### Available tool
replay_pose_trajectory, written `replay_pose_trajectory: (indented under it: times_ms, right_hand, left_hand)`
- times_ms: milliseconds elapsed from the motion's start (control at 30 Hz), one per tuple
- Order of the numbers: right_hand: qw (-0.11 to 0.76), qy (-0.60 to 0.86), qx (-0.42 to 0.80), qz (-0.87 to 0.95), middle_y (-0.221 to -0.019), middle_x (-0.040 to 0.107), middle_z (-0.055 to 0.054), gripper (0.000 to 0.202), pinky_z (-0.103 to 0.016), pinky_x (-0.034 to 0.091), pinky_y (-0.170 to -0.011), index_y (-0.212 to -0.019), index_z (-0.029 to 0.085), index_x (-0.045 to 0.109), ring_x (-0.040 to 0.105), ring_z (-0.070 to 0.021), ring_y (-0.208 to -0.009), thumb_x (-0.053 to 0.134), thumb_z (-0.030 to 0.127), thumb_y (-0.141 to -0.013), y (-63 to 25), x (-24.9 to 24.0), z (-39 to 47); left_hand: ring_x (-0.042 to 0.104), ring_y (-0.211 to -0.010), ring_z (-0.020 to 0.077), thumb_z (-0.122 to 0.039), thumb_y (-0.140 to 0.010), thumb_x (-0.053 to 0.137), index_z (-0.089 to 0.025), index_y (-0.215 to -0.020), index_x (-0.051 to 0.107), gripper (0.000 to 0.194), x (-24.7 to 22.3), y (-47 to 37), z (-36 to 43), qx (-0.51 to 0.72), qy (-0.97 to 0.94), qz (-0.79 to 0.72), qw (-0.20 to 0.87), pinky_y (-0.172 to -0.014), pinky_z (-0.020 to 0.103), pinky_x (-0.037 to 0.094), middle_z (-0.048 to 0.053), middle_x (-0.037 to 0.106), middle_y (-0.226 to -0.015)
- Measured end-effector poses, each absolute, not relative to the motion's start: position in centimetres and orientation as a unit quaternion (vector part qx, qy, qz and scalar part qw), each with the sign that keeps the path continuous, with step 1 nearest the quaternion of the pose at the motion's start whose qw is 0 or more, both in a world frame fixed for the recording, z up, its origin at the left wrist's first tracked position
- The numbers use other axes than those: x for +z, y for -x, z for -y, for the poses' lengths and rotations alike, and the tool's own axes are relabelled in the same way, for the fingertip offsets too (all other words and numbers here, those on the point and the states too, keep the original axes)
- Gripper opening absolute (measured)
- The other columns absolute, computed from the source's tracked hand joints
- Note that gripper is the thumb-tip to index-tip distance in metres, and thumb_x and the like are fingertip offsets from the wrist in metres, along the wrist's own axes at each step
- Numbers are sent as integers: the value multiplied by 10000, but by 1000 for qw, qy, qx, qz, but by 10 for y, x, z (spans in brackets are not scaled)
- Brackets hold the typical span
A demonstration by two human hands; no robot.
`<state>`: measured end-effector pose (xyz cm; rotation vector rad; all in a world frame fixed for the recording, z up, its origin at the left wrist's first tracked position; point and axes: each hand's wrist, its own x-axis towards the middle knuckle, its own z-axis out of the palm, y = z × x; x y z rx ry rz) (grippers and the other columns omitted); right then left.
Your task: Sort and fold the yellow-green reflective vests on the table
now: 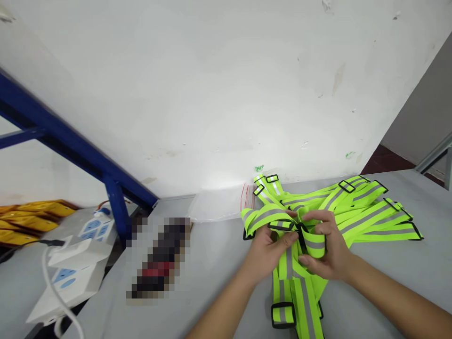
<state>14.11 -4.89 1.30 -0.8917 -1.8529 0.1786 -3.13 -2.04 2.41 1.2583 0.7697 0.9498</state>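
Observation:
A neon yellow-green reflective strap vest (367, 212) with grey stripes and black plastic buckles lies spread on the grey table (219, 273) against the white wall. My left hand (266, 247) pinches a strap at the black buckle in the middle of the bundle. My right hand (326, 245) curls its fingers around a folded loop of strap just to the right of it. Both hands meet at the same knot of straps. Two strap ends with a buckle (282, 314) hang toward me below my hands.
A clear plastic bag with a red zip edge (226, 205) lies behind the straps by the wall. A pixelated dark object (158, 259) sits left of my hands. White power strips (76, 263) with cables, yellow items (31, 219) and a blue metal frame (116, 207) stand at the left.

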Motion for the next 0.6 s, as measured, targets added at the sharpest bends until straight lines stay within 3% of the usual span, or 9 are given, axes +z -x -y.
replay_pose_trajectory:
  times_ms: [67,167,333,467,600]
  right_hand:
    - [488,381,110,777,-1224,525,-136,434,-498,451,-897,-1164,256,394,545,-323,-1135,561,473,-829,-145,22,48]
    - [408,411,190,793,-1295,531,-117,460,-490,353,-1032,-1318,259,364,493,-282,-1217,478,427,-905,-152,35,46]
    - [313,447,224,808,-987,655,-5,244,-487,188,-1126,-1113,274,520,620,-186,-936,556,389,-901,-161,43,38]
    - [282,458,253,804,-852,620,13,219,-463,303,-1050,-942,252,565,591,-178,-845,593,457,-869,-159,39,34]
    - [284,495,283,771,-792,599,1,255,-357,448,-829,-809,235,583,548,-202,-869,609,485,-843,-148,34,37]
  left_hand:
    - [618,-1084,263,-403,-788,695,-198,-1072,644,354,26,30,22,412,-549,-338,643,-935,376,491,74,689,-1113]
    - [633,-1048,272,-360,-770,716,-201,-1059,656,336,30,30,23,402,-554,-364,631,-898,383,506,67,707,-1060]
    - [633,-1008,251,-334,-766,708,-209,-1000,667,269,34,34,22,400,-598,-402,566,-885,360,492,49,705,-1034]
    - [634,-864,237,-411,-758,693,-209,-934,661,270,32,35,22,356,-624,-483,500,-762,329,491,27,689,-873]
    - [589,-684,194,-495,-740,678,-225,-823,645,284,32,34,25,310,-636,-532,464,-619,278,445,-7,644,-737]
